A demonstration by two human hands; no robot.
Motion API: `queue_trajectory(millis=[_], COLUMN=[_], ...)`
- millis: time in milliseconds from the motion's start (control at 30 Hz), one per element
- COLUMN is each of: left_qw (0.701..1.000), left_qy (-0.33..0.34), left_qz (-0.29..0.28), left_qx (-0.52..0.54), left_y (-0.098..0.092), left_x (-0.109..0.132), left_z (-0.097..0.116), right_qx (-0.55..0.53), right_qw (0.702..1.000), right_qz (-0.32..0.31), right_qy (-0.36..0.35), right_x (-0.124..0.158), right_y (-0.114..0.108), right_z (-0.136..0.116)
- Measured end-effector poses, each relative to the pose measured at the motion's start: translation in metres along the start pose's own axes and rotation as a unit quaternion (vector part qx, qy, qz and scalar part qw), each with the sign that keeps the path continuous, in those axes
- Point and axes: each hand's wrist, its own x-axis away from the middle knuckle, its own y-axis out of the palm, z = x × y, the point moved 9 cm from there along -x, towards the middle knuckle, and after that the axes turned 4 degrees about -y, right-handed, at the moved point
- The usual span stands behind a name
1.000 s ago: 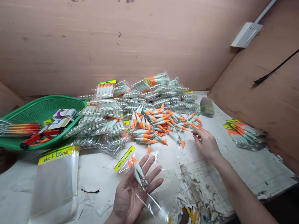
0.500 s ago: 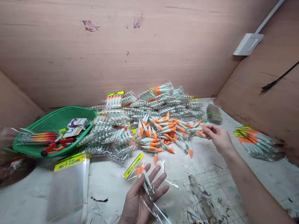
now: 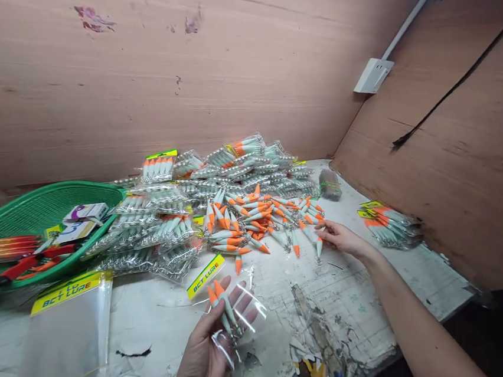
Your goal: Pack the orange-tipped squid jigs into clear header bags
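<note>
Two squid lures (image 3: 225, 305), orange at one end and pale green-white at the other with spiky metal hooks, lie across the palm of my left hand (image 3: 196, 357). My thumb presses on them, and a clear plastic bag with a yellow "BCT LURE" header (image 3: 206, 276) lies around that hand; I cannot tell if the lures are inside it. My right hand (image 3: 344, 240) pinches a similar squid lure (image 3: 319, 245) at the right edge of a loose pile of lures (image 3: 258, 214). Its fingertips partly hide the lure.
Filled lure packets (image 3: 147, 216) are heaped behind and left of the pile. A green basket (image 3: 100, 190) at the left holds red-handled pliers (image 3: 36, 265) and small boxes. Flat bags (image 3: 66, 342) lie front left; more packets (image 3: 388, 223) lie right, near a dark bundle (image 3: 330, 184).
The view has swung right. My right hand has drawn nearer along the pile's right edge, a lure hanging at its fingers. My left thumb has closed over its two lures.
</note>
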Motion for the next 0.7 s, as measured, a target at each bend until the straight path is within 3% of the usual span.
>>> queue_trajectory(millis=[133,300,367,533,700], left_qw=[1.0,1.0,1.0,1.0,1.0], left_qy=[0.004,-0.013,-0.014,-0.011,-0.012], left_qz=[-0.011,-0.025,-0.024,-0.024,-0.015], left_qx=[0.021,0.006,-0.005,-0.009,-0.012], left_y=[0.003,0.004,0.004,0.006,0.005], left_x=[-0.001,-0.003,-0.003,-0.001,-0.001], left_z=[0.002,-0.001,0.0,0.002,0.001], right_qx=[0.058,0.097,0.119,0.169,0.211], right_qw=[0.996,0.992,0.989,0.975,0.968], right_qz=[0.047,0.02,0.044,0.116,0.099], right_qy=[-0.044,-0.077,-0.081,-0.087,-0.097], right_x=[0.031,0.084,0.1,0.123,0.135], right_y=[0.004,0.026,0.026,0.014,0.012], right_z=[-0.01,-0.016,-0.014,-0.001,-0.001])
